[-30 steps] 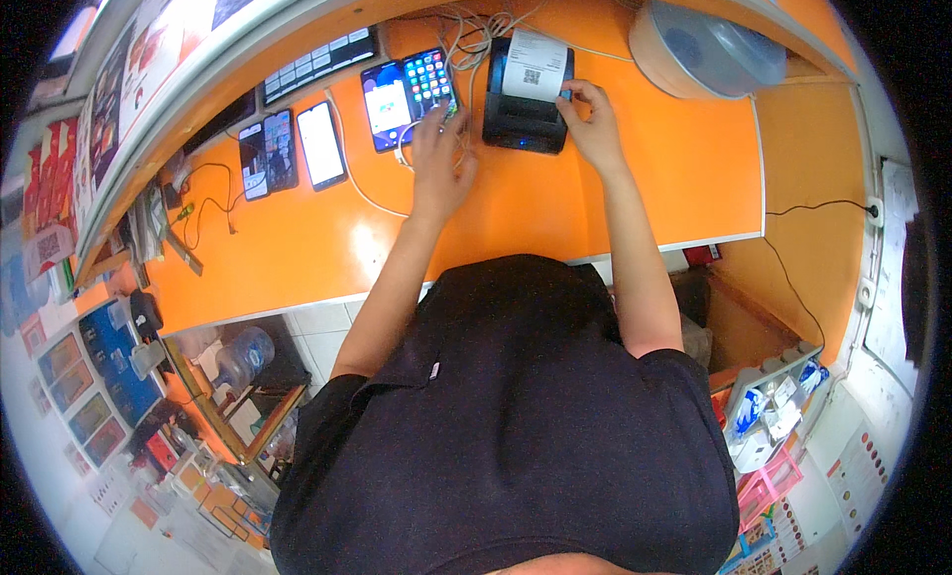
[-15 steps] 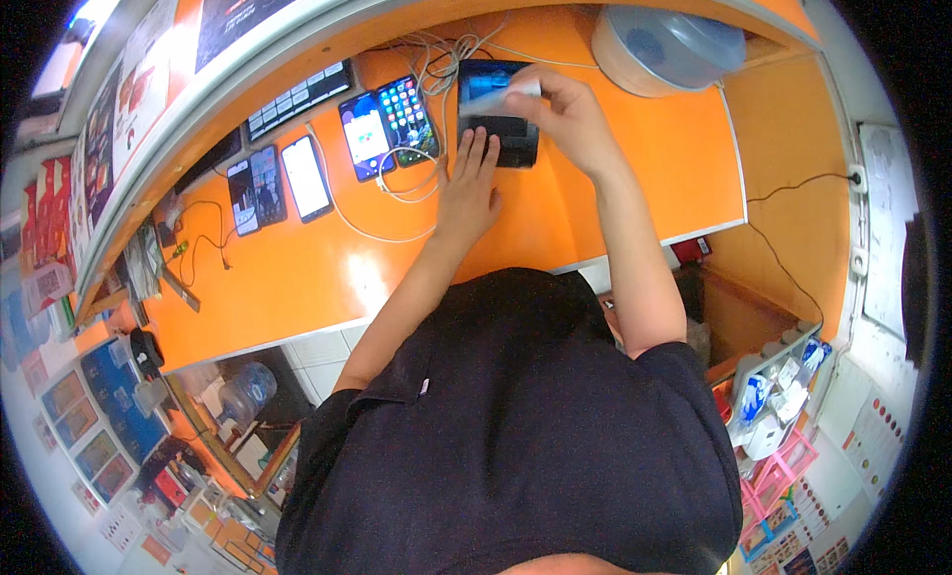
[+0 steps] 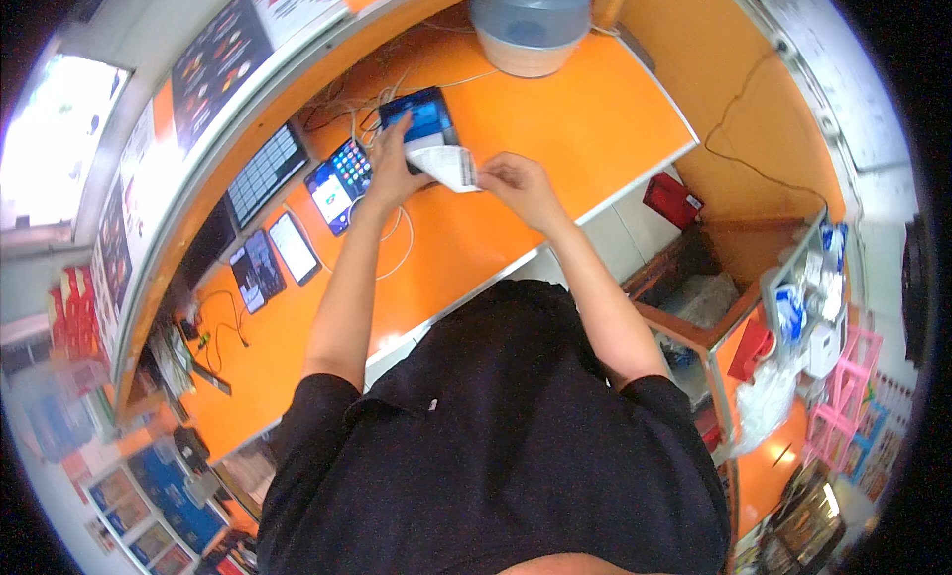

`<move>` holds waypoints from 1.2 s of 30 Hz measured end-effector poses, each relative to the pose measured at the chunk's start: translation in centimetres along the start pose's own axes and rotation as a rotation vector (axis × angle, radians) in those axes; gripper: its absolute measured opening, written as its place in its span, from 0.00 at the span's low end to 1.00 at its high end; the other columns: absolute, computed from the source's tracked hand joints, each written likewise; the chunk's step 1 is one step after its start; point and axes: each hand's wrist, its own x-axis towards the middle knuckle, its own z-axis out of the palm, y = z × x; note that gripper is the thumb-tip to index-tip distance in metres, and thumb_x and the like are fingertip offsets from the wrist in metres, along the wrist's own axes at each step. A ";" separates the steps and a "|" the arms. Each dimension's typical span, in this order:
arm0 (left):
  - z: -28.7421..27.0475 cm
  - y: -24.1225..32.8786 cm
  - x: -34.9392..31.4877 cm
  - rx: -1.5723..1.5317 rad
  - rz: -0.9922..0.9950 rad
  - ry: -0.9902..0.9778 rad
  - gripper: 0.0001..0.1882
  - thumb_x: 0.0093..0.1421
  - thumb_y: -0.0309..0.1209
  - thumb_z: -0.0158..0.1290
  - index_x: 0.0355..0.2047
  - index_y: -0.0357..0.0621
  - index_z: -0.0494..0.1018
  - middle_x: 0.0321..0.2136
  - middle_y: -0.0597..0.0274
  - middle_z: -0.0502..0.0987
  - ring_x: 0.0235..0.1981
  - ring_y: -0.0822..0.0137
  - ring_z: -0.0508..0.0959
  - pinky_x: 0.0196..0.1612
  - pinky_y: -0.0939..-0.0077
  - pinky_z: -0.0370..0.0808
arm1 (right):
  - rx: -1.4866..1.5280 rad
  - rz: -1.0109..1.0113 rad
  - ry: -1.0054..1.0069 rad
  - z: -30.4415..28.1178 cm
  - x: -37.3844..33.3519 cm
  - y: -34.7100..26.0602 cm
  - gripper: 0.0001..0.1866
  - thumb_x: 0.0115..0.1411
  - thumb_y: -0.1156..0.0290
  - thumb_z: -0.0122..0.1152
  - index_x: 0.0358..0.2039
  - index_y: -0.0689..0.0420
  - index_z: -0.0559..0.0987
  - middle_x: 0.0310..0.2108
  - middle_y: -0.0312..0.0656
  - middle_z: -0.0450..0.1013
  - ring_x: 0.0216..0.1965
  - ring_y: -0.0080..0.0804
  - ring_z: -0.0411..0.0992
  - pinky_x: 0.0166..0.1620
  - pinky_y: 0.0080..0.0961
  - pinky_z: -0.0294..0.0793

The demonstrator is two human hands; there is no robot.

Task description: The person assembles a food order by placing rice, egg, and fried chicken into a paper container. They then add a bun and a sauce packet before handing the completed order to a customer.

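Observation:
A black handheld device (image 3: pixel 394 109) with a lit blue screen lies at the back of the orange table. My left hand (image 3: pixel 391 171) holds its near left side, fingers up by the screen and thumb low near the paper. A strip of white printed paper, like a receipt (image 3: pixel 443 165), lies over the device's near part and curls to the right. Thumb and fingertips of my right hand (image 3: pixel 520 186) pinch its right end. Whether the paper is joined to the device is hidden.
Left of the device lie two lit phones (image 3: pixel 327 193) side by side, a white-screened phone (image 3: pixel 295 248), a dark phone (image 3: pixel 258 270) and a tablet (image 3: pixel 268 173). White cables (image 3: pixel 397 263) loop around them. A blue-clear water container (image 3: pixel 531 30) stands at the back right.
My view has turned. The right hand has moved off the screen to the device's right, drawing the paper's end out. My left hand has gone from lying flat to holding the device's left side.

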 end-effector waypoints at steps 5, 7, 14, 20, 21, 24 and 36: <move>-0.5 -0.6 1.0 0.041 -0.062 -0.040 0.52 0.45 0.28 0.72 0.69 0.51 0.58 0.65 0.43 0.64 0.69 0.45 0.59 0.69 0.49 0.56 | -0.272 -0.203 0.277 2.8 1.5 -0.9 0.16 0.55 0.84 0.66 0.45 0.63 0.77 0.30 0.37 0.75 0.36 0.23 0.76 0.42 0.23 0.77; -0.3 -0.8 0.7 0.030 -0.111 -0.049 0.49 0.46 0.26 0.70 0.68 0.50 0.59 0.65 0.45 0.64 0.69 0.47 0.60 0.69 0.49 0.56 | -0.329 -0.186 0.300 3.1 1.9 -1.6 0.22 0.54 0.84 0.67 0.51 0.63 0.74 0.30 0.37 0.75 0.36 0.23 0.76 0.42 0.22 0.77; -0.5 -1.0 0.8 0.217 -0.032 -0.044 0.45 0.50 0.21 0.63 0.69 0.49 0.59 0.65 0.44 0.65 0.67 0.48 0.64 0.69 0.54 0.60 | -0.181 0.028 0.172 4.4 1.9 -2.8 0.36 0.55 0.82 0.66 0.64 0.59 0.65 0.32 0.39 0.76 0.34 0.23 0.75 0.42 0.21 0.76; 0.6 -2.0 0.3 0.177 -0.001 -0.043 0.49 0.47 0.29 0.69 0.69 0.53 0.59 0.65 0.52 0.66 0.68 0.53 0.63 0.66 0.51 0.59 | -0.148 -0.127 0.104 5.1 1.5 -1.7 0.29 0.51 0.82 0.64 0.56 0.63 0.73 0.38 0.45 0.75 0.33 0.28 0.76 0.40 0.26 0.77; 0.7 -2.2 0.2 0.112 -0.025 -0.045 0.52 0.44 0.32 0.72 0.69 0.55 0.59 0.66 0.53 0.65 0.68 0.55 0.63 0.67 0.51 0.59 | -0.312 -0.064 0.082 5.2 1.4 -1.5 0.31 0.51 0.81 0.65 0.57 0.63 0.71 0.44 0.50 0.73 0.37 0.37 0.78 0.44 0.30 0.78; 0.7 -2.5 0.3 0.142 0.049 -0.036 0.51 0.48 0.28 0.69 0.71 0.61 0.56 0.66 0.53 0.64 0.68 0.50 0.62 0.66 0.47 0.60 | -0.499 0.068 0.053 5.7 1.1 -1.2 0.34 0.50 0.78 0.67 0.60 0.61 0.69 0.47 0.54 0.72 0.44 0.47 0.76 0.52 0.38 0.76; -0.5 0.2 0.1 0.335 0.095 -0.178 0.37 0.65 0.34 0.49 0.73 0.59 0.50 0.69 0.45 0.58 0.68 0.46 0.62 0.66 0.46 0.61 | -1.072 -0.009 -0.154 5.4 4.4 -1.9 0.23 0.49 0.61 0.71 0.47 0.49 0.82 0.54 0.50 0.69 0.58 0.51 0.64 0.61 0.53 0.61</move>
